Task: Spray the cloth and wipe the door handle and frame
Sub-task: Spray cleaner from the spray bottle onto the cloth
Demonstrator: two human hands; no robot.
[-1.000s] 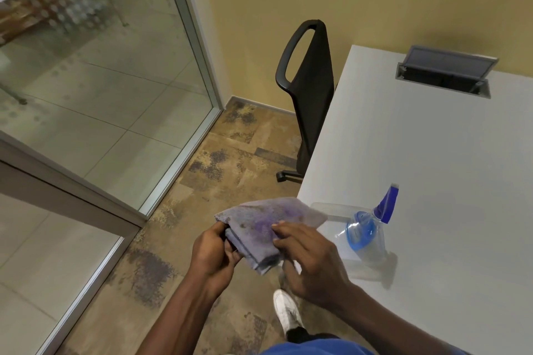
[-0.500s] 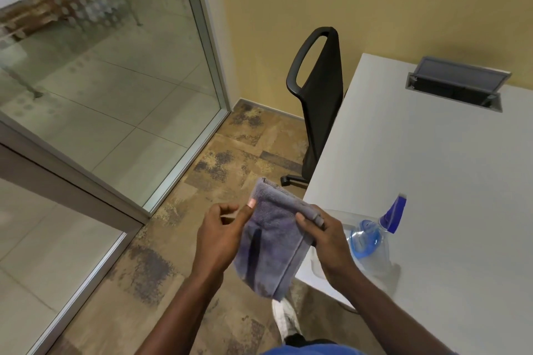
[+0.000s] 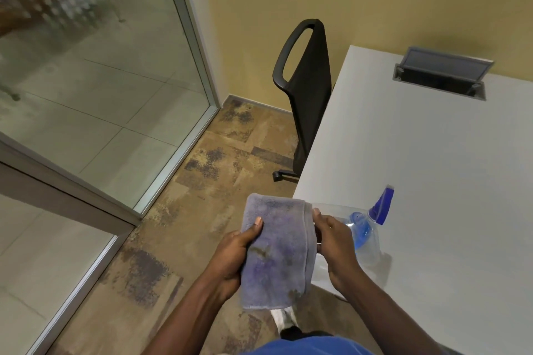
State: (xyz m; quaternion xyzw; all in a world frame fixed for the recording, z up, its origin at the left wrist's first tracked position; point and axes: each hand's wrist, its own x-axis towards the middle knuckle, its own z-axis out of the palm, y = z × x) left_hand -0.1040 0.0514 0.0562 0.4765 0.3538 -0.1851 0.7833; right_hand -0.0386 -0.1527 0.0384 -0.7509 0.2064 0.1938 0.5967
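A folded grey-purple cloth (image 3: 278, 251) with a few dark stains hangs upright in front of me. My left hand (image 3: 233, 253) grips its left edge, thumb on the front face. My right hand (image 3: 334, 242) pinches the folded right edge. Just right of that hand, a clear spray bottle (image 3: 364, 235) with blue liquid and a blue nozzle stands on the white table (image 3: 432, 167) near its front corner. The glass door and its metal frame (image 3: 199, 66) are at the left; no handle is in view.
A black office chair (image 3: 308, 89) is tucked against the table's left side. An open cable hatch (image 3: 441, 75) sits at the table's far end. Mottled brown carpet (image 3: 202, 210) lies between the table and the glass panels. A yellow wall stands behind.
The cloth went from a bunched wad to a flat folded rectangle held upright between both hands. The view shifted slightly so the table and chair sit further right.
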